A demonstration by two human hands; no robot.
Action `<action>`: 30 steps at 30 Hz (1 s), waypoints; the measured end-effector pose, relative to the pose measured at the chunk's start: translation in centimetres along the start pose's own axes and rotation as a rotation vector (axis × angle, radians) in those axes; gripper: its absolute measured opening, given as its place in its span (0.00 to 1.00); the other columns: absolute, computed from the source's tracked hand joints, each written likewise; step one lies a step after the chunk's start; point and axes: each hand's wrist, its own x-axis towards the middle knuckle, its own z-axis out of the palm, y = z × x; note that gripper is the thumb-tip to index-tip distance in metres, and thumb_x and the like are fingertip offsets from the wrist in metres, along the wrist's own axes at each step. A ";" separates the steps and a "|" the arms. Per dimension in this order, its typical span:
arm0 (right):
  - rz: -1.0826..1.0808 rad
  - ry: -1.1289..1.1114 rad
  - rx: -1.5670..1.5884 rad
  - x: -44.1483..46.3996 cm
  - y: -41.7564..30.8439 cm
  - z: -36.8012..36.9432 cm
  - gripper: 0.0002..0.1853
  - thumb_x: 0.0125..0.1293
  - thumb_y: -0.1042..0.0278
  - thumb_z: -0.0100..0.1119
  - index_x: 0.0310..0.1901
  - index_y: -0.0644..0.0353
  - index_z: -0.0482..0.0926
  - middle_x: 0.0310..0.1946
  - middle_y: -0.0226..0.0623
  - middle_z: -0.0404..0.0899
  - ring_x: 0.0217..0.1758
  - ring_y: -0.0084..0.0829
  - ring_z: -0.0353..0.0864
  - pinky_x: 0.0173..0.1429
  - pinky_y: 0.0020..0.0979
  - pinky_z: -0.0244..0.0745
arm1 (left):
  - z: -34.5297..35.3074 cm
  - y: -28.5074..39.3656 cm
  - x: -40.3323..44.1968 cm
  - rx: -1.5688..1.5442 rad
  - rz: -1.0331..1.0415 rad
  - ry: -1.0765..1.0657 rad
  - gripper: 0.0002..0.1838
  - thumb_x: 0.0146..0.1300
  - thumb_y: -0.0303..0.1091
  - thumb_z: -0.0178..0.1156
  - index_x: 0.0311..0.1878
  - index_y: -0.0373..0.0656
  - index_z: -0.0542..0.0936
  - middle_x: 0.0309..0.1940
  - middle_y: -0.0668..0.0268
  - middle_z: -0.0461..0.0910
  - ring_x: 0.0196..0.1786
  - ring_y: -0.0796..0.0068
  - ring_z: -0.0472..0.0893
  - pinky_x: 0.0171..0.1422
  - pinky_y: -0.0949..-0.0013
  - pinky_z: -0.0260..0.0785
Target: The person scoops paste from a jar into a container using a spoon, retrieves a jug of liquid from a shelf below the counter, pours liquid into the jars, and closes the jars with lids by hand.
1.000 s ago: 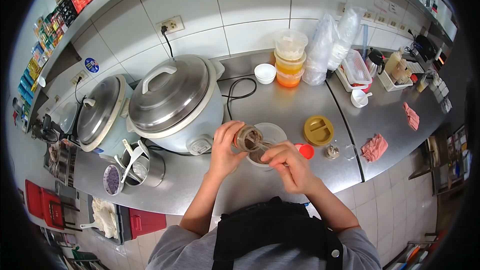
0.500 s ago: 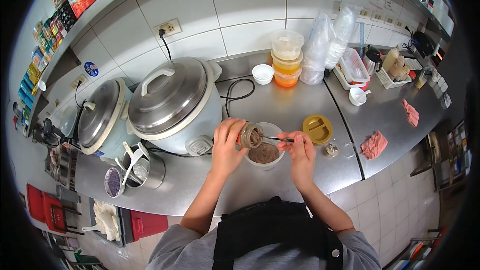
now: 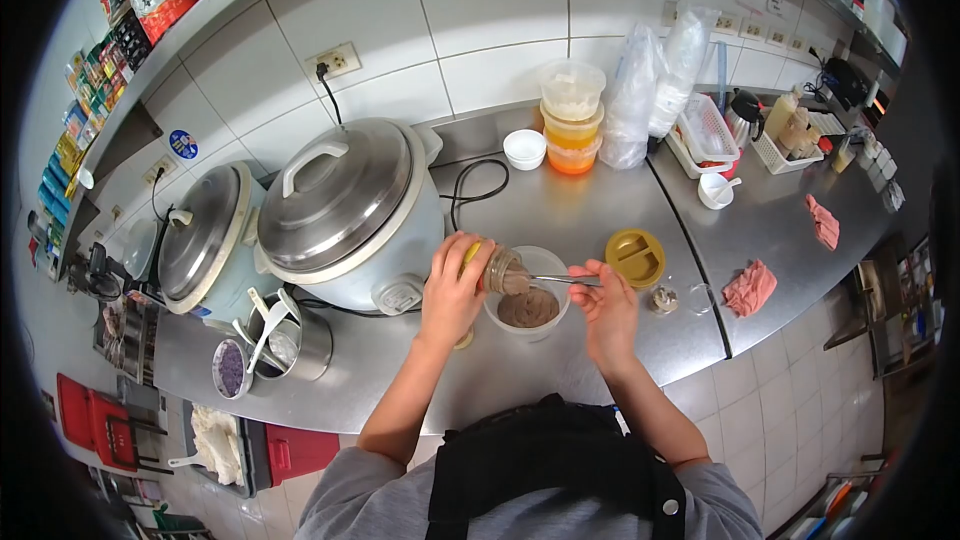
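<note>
My left hand [image 3: 450, 290] is wrapped round a glass jar [image 3: 497, 272], tipped sideways with its mouth toward the right. Brown paste fills the mouth of the jar and bulges out. My right hand [image 3: 608, 308] pinches the thin metal handle of a spoon [image 3: 562, 279]; its tip is in the paste at the jar's mouth. Directly below stands a clear plastic tub [image 3: 558, 324] with more brown paste [image 3: 528, 308] in it. Beside my right hand lies a mustard-yellow lid [image 3: 636, 258], near a small glass container [image 3: 662, 299].
Two large rice cookers [image 3: 345, 215] [image 3: 208, 240] stand at the left. A metal pot [image 3: 315, 348] with utensils and a cup of purple stuff [image 3: 231, 370] are in front. Stacked tubs [image 3: 572, 130], a white bowl [image 3: 525, 149] and pink cloths [image 3: 750, 289] sit behind and right.
The jar is turned further over the tub and paste now protrudes from its mouth. My right hand has shifted slightly right, and more of the spoon handle shows.
</note>
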 end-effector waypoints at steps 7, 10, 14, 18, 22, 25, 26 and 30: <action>0.036 0.069 -0.013 0.4 -0.4 -1.6 0.18 0.81 0.61 0.46 0.54 0.70 0.75 0.43 0.50 0.85 0.35 0.30 0.85 0.44 0.29 0.82 | 0.0 -1.7 0.1 0.131 0.045 0.014 0.34 0.46 0.20 0.70 0.60 0.53 0.79 0.60 0.67 0.74 0.67 0.58 0.73 0.62 0.60 0.78; -0.054 0.035 -0.143 0.1 -0.3 -1.8 0.17 0.81 0.61 0.46 0.53 0.67 0.76 0.44 0.47 0.86 0.36 0.29 0.85 0.43 0.28 0.82 | -0.2 -2.2 0.2 0.159 0.055 0.007 0.34 0.46 0.20 0.70 0.60 0.54 0.79 0.60 0.67 0.73 0.67 0.58 0.73 0.61 0.60 0.78; -0.352 -0.365 -0.836 -0.6 0.6 -2.4 0.13 0.81 0.64 0.47 0.49 0.64 0.80 0.43 0.42 0.86 0.38 0.30 0.85 0.43 0.30 0.81 | 0.2 -2.6 0.1 0.151 0.048 0.013 0.34 0.47 0.20 0.70 0.61 0.54 0.79 0.60 0.67 0.74 0.67 0.57 0.73 0.61 0.60 0.78; -0.683 -0.585 -1.089 -1.1 3.0 -3.3 0.10 0.79 0.70 0.49 0.47 0.64 0.80 0.41 0.40 0.86 0.38 0.31 0.85 0.44 0.31 0.80 | -0.3 -1.9 0.1 0.120 -0.001 -0.031 0.34 0.46 0.19 0.69 0.60 0.53 0.79 0.60 0.66 0.74 0.66 0.56 0.73 0.62 0.59 0.77; -0.603 -0.443 -1.018 -1.4 2.0 -2.7 0.08 0.75 0.75 0.53 0.50 0.64 0.80 0.42 0.42 0.84 0.39 0.37 0.86 0.47 0.34 0.81 | -0.5 -2.1 -0.4 0.069 -0.015 0.003 0.37 0.43 0.17 0.69 0.61 0.52 0.78 0.60 0.65 0.74 0.66 0.55 0.73 0.62 0.57 0.77; -0.495 -0.363 -0.931 -1.4 2.5 -3.4 0.08 0.78 0.72 0.50 0.49 0.64 0.79 0.41 0.41 0.84 0.36 0.32 0.86 0.44 0.32 0.81 | -0.4 -1.8 -0.7 0.028 -0.023 -0.001 0.39 0.39 0.16 0.71 0.61 0.50 0.77 0.60 0.63 0.73 0.66 0.53 0.73 0.64 0.54 0.74; -0.464 -0.309 -0.852 -1.0 2.7 -3.3 0.09 0.80 0.71 0.48 0.49 0.65 0.78 0.40 0.40 0.84 0.34 0.29 0.85 0.42 0.30 0.81 | -0.5 -1.9 -0.5 0.019 -0.037 -0.009 0.41 0.36 0.16 0.73 0.61 0.48 0.77 0.60 0.62 0.73 0.66 0.50 0.73 0.65 0.52 0.72; -0.371 -0.111 -0.548 -0.6 1.5 -2.5 0.14 0.83 0.65 0.44 0.47 0.66 0.76 0.38 0.38 0.83 0.30 0.25 0.84 0.38 0.26 0.80 | -0.7 -1.6 -0.8 -0.012 -0.056 0.014 0.41 0.36 0.17 0.74 0.61 0.48 0.77 0.61 0.62 0.73 0.65 0.50 0.73 0.65 0.52 0.72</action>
